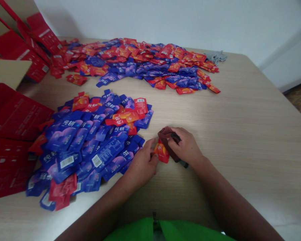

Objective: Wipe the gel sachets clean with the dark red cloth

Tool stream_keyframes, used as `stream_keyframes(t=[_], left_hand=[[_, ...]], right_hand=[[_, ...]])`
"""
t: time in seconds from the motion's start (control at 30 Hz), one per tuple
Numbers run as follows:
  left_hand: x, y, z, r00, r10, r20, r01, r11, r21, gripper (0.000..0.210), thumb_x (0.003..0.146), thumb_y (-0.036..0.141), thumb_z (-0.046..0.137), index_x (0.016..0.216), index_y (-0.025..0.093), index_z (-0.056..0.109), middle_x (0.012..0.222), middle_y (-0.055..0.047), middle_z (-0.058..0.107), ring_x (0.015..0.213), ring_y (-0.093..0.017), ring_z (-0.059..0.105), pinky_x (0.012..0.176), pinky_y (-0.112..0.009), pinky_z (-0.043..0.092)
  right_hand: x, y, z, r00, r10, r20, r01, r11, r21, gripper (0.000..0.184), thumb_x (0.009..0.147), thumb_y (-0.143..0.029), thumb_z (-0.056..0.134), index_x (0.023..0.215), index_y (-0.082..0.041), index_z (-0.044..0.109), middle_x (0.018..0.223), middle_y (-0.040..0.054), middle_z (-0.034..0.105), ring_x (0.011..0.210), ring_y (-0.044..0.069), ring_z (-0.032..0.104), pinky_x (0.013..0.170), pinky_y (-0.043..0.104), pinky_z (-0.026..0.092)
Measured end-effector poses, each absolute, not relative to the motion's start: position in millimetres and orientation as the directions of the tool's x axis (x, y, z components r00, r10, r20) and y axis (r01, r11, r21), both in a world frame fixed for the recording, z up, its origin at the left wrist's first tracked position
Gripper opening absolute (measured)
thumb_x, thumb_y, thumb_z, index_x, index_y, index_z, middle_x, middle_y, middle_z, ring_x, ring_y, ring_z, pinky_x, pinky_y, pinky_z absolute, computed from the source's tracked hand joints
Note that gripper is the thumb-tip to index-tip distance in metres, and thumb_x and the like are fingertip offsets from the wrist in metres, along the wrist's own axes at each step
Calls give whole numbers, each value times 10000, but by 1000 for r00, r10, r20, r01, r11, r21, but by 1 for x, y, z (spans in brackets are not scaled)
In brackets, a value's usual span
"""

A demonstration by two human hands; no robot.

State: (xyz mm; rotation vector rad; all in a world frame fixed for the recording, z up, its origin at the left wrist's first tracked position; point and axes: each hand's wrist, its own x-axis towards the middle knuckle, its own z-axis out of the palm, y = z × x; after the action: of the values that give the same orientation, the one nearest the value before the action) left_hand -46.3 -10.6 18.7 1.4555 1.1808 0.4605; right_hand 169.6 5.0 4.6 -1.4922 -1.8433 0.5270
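A small red-orange sachet [162, 152] lies on the table in front of me. My left hand [142, 162] is closed at its left edge, thumb and fingers touching it. My right hand [184, 144] is wrapped round a dark brown and black object [172, 151], whose exact kind I cannot make out. That object lies against the sachet's right side and partly covers it. Just left of my left hand spreads a heap of blue-purple sachets [67, 130], with several red-orange ones mixed in.
A long pile of red and blue sachets [140, 63] runs along the back of the table [240, 127], by the white wall. A grey cloth [215, 57] lies at its right end. Red printed cartons [15, 113] with raised flaps stand at the left.
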Motion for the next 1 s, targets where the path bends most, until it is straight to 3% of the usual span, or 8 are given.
stream_keyframes(t=[0.17,0.33,0.43,0.6,0.73,1.0], left_hand=[[-46,-11,20,421,848,-321,380,156,912,565,981,197,495,1542,209,430,946,-36,756,498,-119,624,478,-225,491],[-48,-10,22,420,845,-330,353,184,918,648,913,110,479,1551,208,431,884,-30,737,578,-153,663,535,-247,534],[-48,-10,20,396,853,-339,355,199,914,669,900,104,484,1558,205,423,823,-22,721,605,-175,673,590,-283,568],[-49,-11,19,395,840,-373,359,233,904,703,873,77,447,1567,180,395,754,1,684,560,-175,662,554,-281,553],[-48,-11,22,406,849,-340,337,207,919,716,851,64,458,1552,206,421,914,-33,731,582,-155,669,545,-262,547],[-47,-11,24,430,831,-354,340,214,916,629,970,188,486,1586,193,361,835,-7,701,523,-138,639,482,-229,511]], right_hand=[[171,4,8,-102,953,286,643,282,-711,426,854,-125,636,1247,-270,709,1188,64,774,1095,283,718,1003,471,565],[168,-3,13,-415,842,344,503,528,-685,530,790,-142,660,1301,-283,679,1230,80,758,1123,292,713,1010,483,584],[165,-7,14,-489,798,352,450,577,-682,558,781,-147,664,1317,-301,662,1238,78,753,1154,306,703,1023,503,586],[163,-7,12,-478,821,313,493,546,-677,505,770,-123,664,1243,-299,686,1216,69,752,1159,299,697,1026,490,587],[162,-5,11,-436,840,324,535,531,-657,451,789,-138,676,1218,-277,685,1224,76,744,1167,297,690,1033,487,576],[163,1,16,-297,918,262,613,394,-685,437,824,-77,640,1211,-271,701,1168,54,763,1091,260,699,1013,438,556]])
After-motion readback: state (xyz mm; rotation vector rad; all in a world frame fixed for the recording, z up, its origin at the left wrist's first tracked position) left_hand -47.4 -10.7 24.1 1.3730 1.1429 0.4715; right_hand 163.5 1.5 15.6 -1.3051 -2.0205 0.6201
